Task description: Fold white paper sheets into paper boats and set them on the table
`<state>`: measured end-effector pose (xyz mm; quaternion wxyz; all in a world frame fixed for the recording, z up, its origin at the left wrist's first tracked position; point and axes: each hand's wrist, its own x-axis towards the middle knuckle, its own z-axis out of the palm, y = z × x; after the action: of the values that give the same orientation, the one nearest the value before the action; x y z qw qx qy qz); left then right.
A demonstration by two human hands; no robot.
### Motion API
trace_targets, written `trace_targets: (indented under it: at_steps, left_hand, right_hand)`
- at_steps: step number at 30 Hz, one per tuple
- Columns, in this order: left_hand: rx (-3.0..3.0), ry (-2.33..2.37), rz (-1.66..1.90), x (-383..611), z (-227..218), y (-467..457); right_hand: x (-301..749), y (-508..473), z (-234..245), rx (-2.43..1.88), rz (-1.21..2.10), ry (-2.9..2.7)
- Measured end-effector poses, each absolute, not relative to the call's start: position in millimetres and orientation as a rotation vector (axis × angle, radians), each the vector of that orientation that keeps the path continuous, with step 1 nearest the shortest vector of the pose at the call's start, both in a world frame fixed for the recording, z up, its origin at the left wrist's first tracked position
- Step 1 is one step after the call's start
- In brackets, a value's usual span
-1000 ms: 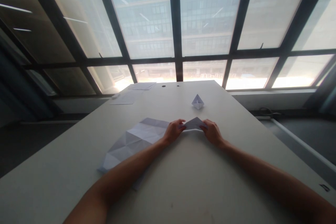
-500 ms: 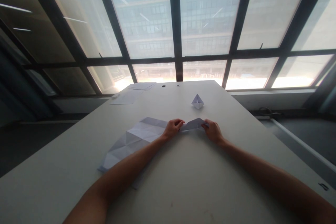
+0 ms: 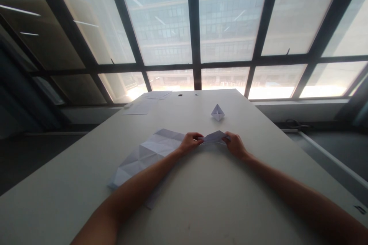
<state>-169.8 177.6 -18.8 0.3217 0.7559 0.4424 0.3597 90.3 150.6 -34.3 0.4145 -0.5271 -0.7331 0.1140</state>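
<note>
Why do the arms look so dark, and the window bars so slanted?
Head view: bright windows backlight the scene, so the left hand, right hand and folded paper fall in shade; the wide lens splays the window bars; the table shows no hard shadows.

The folded paper [image 3: 214,137] is small, pale and white, creased into a flat, wide triangle with its peak pointing toward the far edge of the surface [image 3: 201,199]. It sits around the middle of the surface, pinched at its left tip by the left hand [image 3: 190,142] and at its right tip by the right hand [image 3: 235,144].
</note>
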Motion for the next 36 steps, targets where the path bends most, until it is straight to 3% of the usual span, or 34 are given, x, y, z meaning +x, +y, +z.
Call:
trace_targets:
  at_steps: [36]
  left_hand:
    - [2.119,1.154,0.985,-166.8,-25.2,174.7]
  right_hand:
    - [87.7,149.5,-31.5,-1.291,0.301,-1.857]
